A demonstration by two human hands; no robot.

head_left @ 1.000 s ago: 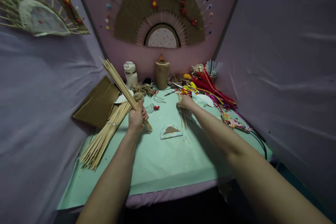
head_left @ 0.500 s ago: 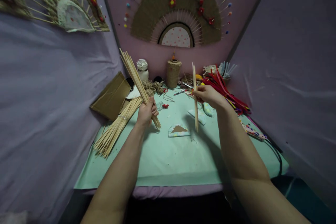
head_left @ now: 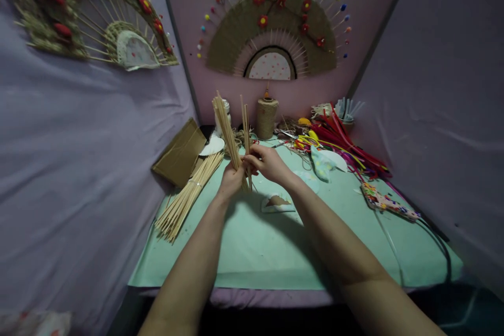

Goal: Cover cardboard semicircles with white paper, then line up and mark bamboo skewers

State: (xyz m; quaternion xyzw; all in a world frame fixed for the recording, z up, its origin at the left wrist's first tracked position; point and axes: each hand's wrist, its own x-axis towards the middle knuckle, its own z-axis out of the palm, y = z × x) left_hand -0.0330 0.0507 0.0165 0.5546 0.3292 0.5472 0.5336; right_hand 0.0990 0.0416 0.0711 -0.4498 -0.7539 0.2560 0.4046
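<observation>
Pointing steeply up-left: thin sticks [head_left: 226,128]

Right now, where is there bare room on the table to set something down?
Widest bare patch: the table's front, between the forearms, below the half-round piece. A second lies between the right forearm and patterned tool. It is crowded along the back, from twine cone to red stems, and at left, with tied sticks and cardboard.

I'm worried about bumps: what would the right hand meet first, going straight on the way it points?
Probably the sticks in the left hand, just beyond the right hand; depth is unclear, so they may be touching.
</observation>
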